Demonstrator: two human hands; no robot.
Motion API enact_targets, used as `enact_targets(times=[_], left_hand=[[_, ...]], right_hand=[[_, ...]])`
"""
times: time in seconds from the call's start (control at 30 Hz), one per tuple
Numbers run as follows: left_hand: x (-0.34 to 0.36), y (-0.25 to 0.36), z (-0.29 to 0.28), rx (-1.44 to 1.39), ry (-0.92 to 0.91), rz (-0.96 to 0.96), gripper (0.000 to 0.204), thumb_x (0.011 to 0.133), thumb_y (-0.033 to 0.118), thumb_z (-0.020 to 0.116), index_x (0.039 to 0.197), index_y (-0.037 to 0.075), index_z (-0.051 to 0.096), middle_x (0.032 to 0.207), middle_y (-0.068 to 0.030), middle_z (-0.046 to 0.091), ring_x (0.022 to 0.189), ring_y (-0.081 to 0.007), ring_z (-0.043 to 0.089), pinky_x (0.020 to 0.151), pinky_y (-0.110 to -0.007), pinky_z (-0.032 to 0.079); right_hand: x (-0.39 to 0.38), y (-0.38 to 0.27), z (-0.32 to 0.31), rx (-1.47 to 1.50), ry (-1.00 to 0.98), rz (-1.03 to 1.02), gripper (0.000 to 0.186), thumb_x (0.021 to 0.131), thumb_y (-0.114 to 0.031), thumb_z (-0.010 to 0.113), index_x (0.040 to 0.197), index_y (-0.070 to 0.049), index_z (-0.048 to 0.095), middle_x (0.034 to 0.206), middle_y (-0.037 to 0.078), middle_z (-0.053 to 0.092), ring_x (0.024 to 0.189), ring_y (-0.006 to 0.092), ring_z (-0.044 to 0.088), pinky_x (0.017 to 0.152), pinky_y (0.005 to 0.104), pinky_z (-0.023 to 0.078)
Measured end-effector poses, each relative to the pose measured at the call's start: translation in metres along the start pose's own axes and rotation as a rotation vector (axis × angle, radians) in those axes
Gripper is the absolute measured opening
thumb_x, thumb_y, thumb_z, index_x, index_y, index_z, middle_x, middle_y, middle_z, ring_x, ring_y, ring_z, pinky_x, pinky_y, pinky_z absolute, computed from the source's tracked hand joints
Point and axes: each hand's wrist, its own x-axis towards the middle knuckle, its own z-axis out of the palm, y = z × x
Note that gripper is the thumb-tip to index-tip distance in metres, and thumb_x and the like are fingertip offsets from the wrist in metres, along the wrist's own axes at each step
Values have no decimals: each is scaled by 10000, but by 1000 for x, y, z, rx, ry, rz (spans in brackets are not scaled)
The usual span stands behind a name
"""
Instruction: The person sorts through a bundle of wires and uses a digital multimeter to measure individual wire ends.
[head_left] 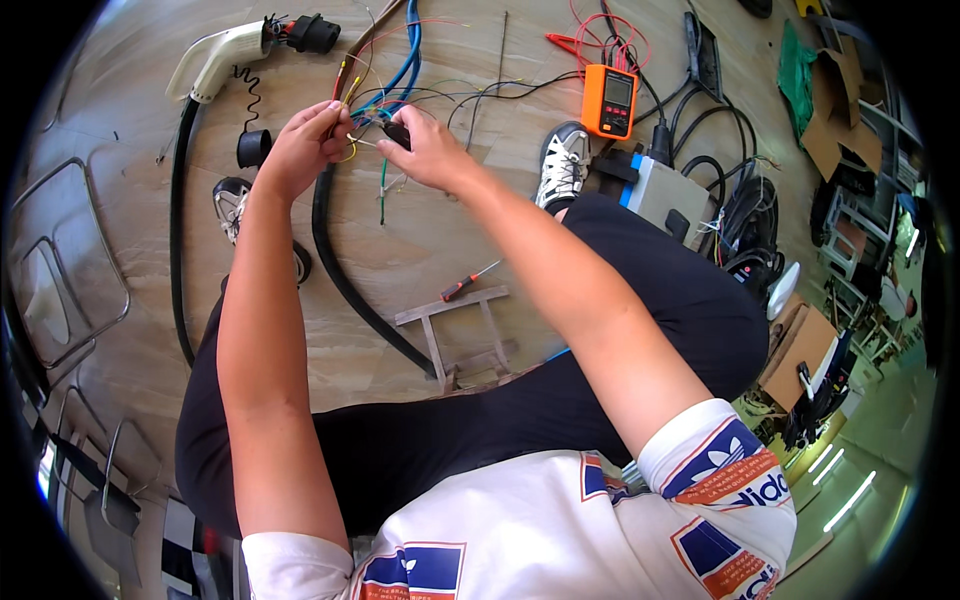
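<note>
Above the floor, my left hand (pixel 308 150) has thumb and fingers pinched together on thin wires at the end of a cable. Close on its right, my right hand (pixel 432 150) is closed around a small black-handled tool (pixel 397 133), whose kind I cannot make out. Yellow, green, blue and black wires fan out around both hands. A green wire (pixel 382 192) hangs below them. Behind the fingers, thicker blue cables (pixel 408 72) run up to the far edge. The fingertips partly hide where tool and wires meet.
A white charging plug (pixel 225 55) with a black cable lies at the far left. An orange multimeter (pixel 608 100) with red leads is at the far right, near a grey box (pixel 665 195). A screwdriver (pixel 460 287) lies near a small wooden stool (pixel 450 315). A chair frame (pixel 90 190) stands left.
</note>
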Motion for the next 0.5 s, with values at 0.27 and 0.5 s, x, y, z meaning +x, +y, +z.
enact_targets(times=[0.27, 0.5], left_hand=[[-4, 2, -23, -102, 91, 69, 169, 1000, 227, 444, 906, 110, 522, 751, 29, 457, 600, -78, 381, 562, -242, 332], [-1, -2, -23, -61, 93, 37, 163, 996, 221, 450, 892, 114, 517, 744, 36, 451, 584, -70, 377, 542, -240, 329]], right_hand=[[44, 93, -194, -543, -197, 151, 459, 775, -298, 681, 1130, -13, 626, 998, 151, 684, 941, 255, 655, 807, 367, 511], [28, 114, -466, -720, 468, 215, 396, 850, -414, 638, 1040, -66, 622, 790, 76, 610, 724, 226, 584, 626, 343, 469]])
